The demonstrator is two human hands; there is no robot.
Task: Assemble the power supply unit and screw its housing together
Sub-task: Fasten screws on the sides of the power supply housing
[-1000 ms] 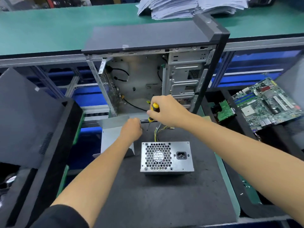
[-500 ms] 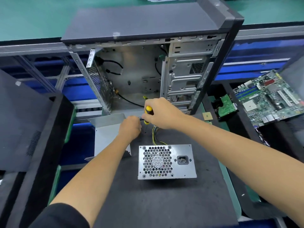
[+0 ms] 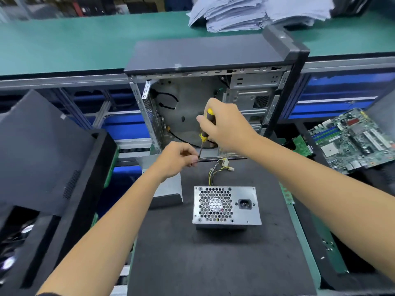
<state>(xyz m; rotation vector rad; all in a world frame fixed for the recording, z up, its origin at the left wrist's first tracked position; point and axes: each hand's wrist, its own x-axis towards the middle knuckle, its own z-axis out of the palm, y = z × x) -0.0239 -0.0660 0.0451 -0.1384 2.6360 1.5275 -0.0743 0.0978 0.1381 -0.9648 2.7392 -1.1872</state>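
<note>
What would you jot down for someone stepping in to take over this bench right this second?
Right hand: grips the yellow-and-black screwdriver, tip pointing down toward the left fingers.
Left hand: fingers pinched at the screwdriver tip; whether they hold a screw is too small to tell.
Power supply unit: stands on the dark mat, fan grille toward you, wires trailing behind it toward the open computer case.
Grey metal cover: on the mat to the left of the unit, under the left forearm.
Done: unit set out, screwdriver in hand.
Left: likely load a screw, then fasten the housing.
</note>
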